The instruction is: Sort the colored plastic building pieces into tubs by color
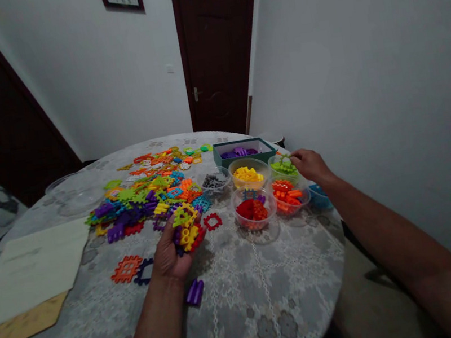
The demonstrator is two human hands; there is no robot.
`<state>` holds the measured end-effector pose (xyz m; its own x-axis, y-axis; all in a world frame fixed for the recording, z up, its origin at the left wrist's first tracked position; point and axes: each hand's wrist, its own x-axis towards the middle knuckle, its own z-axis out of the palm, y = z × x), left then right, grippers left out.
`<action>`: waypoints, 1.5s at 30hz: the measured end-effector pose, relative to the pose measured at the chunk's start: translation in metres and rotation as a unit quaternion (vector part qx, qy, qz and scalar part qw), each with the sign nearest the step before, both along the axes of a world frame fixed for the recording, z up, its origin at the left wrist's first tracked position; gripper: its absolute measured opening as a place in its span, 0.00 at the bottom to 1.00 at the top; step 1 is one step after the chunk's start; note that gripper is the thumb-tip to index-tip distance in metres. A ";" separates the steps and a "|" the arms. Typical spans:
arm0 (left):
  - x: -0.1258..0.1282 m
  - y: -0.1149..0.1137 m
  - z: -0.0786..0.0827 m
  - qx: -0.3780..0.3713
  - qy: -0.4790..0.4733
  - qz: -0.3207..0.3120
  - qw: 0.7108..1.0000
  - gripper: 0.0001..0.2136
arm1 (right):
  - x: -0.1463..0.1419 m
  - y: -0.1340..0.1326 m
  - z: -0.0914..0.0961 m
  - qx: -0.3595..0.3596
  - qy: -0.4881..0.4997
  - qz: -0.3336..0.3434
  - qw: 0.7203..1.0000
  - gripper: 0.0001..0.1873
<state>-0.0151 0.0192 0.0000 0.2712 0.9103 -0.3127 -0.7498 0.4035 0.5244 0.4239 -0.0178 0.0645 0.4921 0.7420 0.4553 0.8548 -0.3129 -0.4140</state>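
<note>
My left hand (170, 259) is palm up, its fingers curled round a bunch of plastic building pieces (188, 235) in yellow, green, red and purple. My right hand (311, 164) reaches over a clear bowl of green pieces (284, 169). Its fingertips pinch what looks like a green building piece (285, 157) at the bowl's top. Beyond my left hand lies a heap of mixed pieces (136, 200). To its right, a red square frame piece (212, 221) rests on the cloth. A purple double-tube piece (195, 292) lies by my left forearm.
Clear bowls hold yellow pieces (247, 175), grey pieces (214, 181), red pieces (251, 210), orange pieces (286, 193) and blue pieces (319, 195). Behind them stands a green box (224, 163) with purple pieces. Paper sheets (31, 268) lie left on the round table (248, 314).
</note>
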 end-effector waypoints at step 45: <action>0.005 -0.006 -0.008 0.021 -0.012 -0.053 0.998 0.12 | 0.003 0.030 -0.009 -0.075 -0.088 -0.035 0.993 0.17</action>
